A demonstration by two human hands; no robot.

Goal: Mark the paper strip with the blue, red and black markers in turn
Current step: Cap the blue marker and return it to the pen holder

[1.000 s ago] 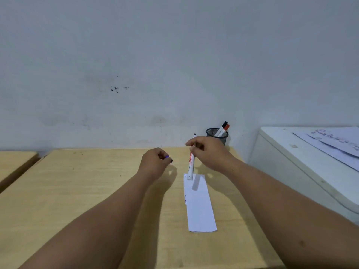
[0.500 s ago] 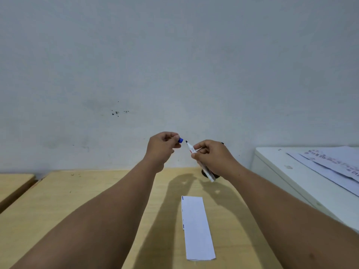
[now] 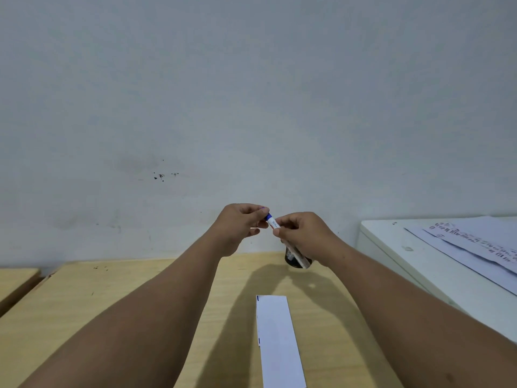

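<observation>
Capping the blue marker (image 3: 273, 223): left hand (image 3: 237, 224) pinching cap, right hand (image 3: 303, 236) gripping barrel; blue ticks already on paper strip (image 3: 278, 340); next, swapping for red from holder (image 3: 293, 260).

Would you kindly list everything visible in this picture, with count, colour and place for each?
blue marker: one, white barrel with blue cap, held in the air between both hands
paper strip: one, white, small blue marks on its left edge, flat on the desk
desk: one, light wood, below the arms
pen holder: one, black, far desk edge, mostly hidden behind the right hand
white cabinet: one, right of the desk
printed sheets: several, white, on the cabinet
wall: grey-white, behind
left hand: pinches the cap
right hand: grips the barrel
</observation>
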